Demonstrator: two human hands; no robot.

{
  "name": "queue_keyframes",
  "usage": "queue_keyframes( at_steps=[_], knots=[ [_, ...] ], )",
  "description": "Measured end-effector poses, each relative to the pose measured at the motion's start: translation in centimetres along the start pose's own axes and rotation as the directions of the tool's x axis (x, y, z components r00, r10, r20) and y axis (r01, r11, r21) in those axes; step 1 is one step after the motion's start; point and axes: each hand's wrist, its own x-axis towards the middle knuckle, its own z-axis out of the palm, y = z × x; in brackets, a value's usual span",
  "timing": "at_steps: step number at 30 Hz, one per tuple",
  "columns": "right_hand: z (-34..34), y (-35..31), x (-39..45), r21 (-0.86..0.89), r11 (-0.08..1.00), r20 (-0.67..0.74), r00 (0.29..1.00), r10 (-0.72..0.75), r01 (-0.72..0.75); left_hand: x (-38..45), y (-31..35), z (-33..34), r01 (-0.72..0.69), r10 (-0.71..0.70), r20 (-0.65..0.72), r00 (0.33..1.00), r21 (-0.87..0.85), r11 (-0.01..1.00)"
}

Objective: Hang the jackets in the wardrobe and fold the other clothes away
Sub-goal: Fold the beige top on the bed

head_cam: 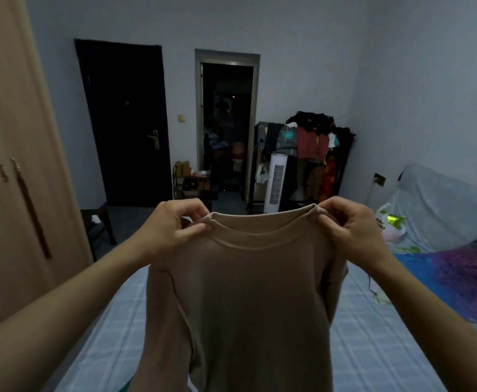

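Observation:
A beige round-neck top [254,301] hangs in front of me, held up by its shoulders over the bed [378,352]. My left hand [175,224] pinches the left end of the neckline between thumb and fingers. On the other side my right hand [353,224] grips the right end of the neckline. The top's body drops straight down and runs out of the bottom of the view; its sleeves hang folded behind it. The wardrobe [14,179], light brown with two small handles, stands shut at the left.
A purple and blue blanket [455,281] lies at the bed's right side near a plastic bag [387,222]. Across the room are a dark door [124,123], an open doorway [226,128], a loaded clothes rack [313,148], a white tower fan [277,182] and a small stool [98,224].

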Motion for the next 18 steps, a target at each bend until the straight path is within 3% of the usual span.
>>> queue_keyframes(
  at_steps=[5, 10, 12, 14, 18],
  knots=[
    [-0.1, -0.3, -0.5, -0.029, 1.0, 0.028, 1.0, 0.001, -0.001, -0.7, 0.7, -0.6, 0.056, -0.056, 0.024, 0.998, 0.003, 0.998],
    [3.3, 0.8, 2.1, -0.172, 0.974, 0.008, 0.988, 0.154, -0.15, 2.3, 0.7, 1.0, 0.266, -0.265, -0.015, 0.964, 0.077, 0.961],
    [4.8, 0.6, 4.4, -0.125, 0.95, -0.023, 0.958, 0.285, -0.286, 4.7, 0.7, 1.1, 0.376, -0.363, -0.117, 0.924, 0.121, 0.919],
    [6.0, -0.1, 5.9, 0.006, 0.925, -0.095, 0.92, 0.38, -0.381, 6.4, 0.8, 0.8, 0.454, -0.429, -0.258, 0.866, 0.042, 0.89],
    [7.3, -3.6, 5.5, 0.114, 0.943, -0.124, 0.937, 0.326, -0.313, 6.4, 3.2, 1.8, 0.404, -0.384, -0.388, 0.838, -0.032, 0.914]
  ],
)
